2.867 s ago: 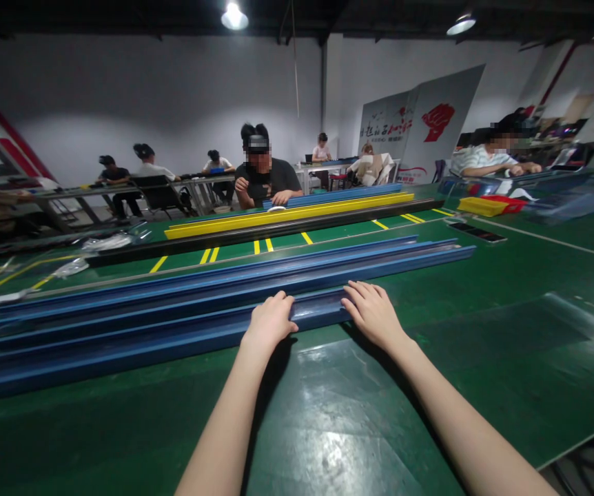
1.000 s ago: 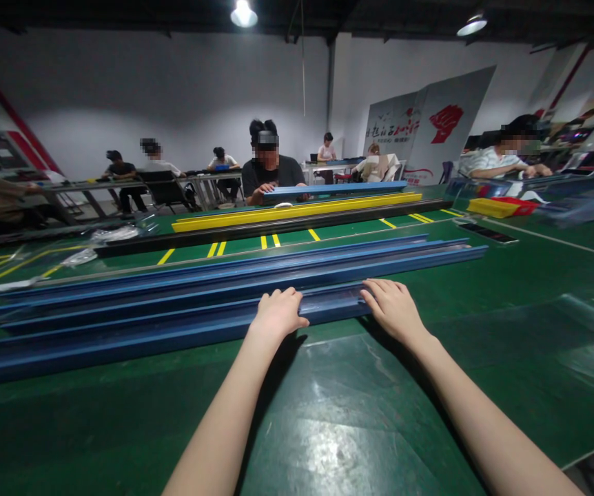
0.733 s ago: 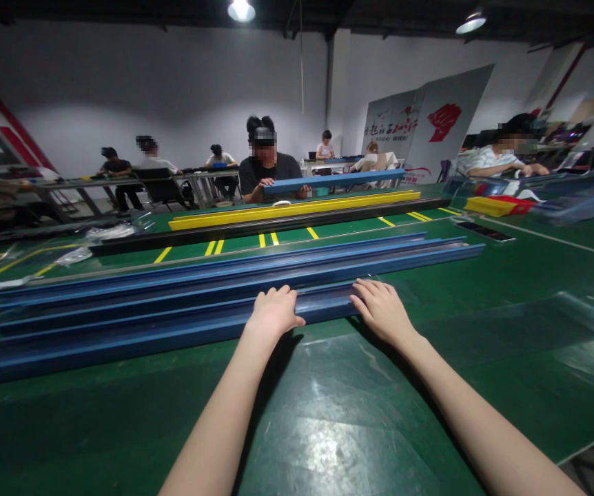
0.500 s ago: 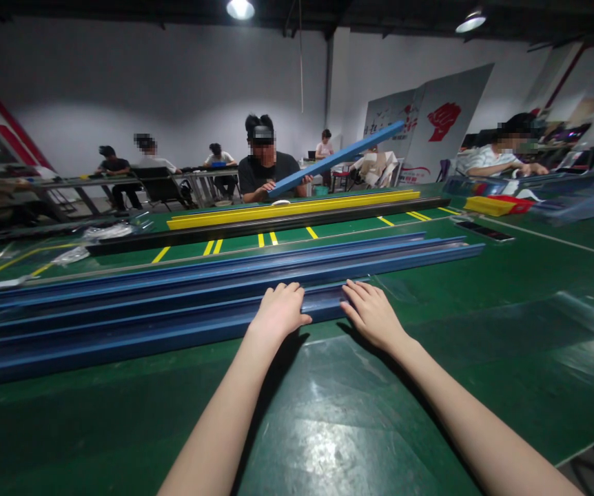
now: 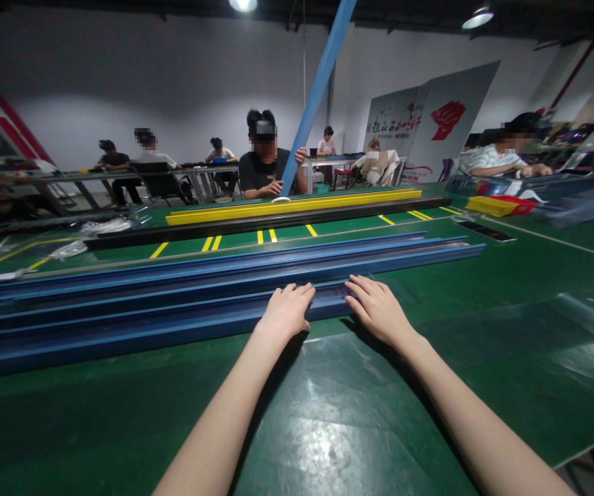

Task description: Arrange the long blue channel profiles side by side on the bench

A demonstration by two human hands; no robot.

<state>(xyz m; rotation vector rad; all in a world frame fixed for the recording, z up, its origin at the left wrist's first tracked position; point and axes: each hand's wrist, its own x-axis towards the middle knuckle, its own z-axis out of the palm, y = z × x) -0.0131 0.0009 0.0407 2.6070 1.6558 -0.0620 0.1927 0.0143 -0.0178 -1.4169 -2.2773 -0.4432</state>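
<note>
The nearest blue channel (image 5: 162, 331) lies lengthwise on the green table (image 5: 380, 427), its right end between and under my hands. Over its near and top edges rests my left hand (image 5: 287, 310), fingers bent across the channel. At the right end of the same channel is my right hand (image 5: 375, 308), its fingers somewhat spread and touching the piece. Behind it lie more blue channels (image 5: 411, 263), parallel to the first. The fingertips of both hands are partly hidden at the channel, so their exact contact is hard to see.
Beyond the blue channels lie a yellow channel (image 5: 297, 205) and a black one (image 5: 255, 224). Across the table a person (image 5: 266, 165) holds a blue strip (image 5: 318, 89) steeply upright. A phone (image 5: 486, 231), a yellow tray (image 5: 490, 205) and clear film (image 5: 524, 324) are on the right.
My left hand has shifted slightly right along the channel; my right hand has barely moved. The person opposite has tilted the blue strip from a low slant to nearly upright.
</note>
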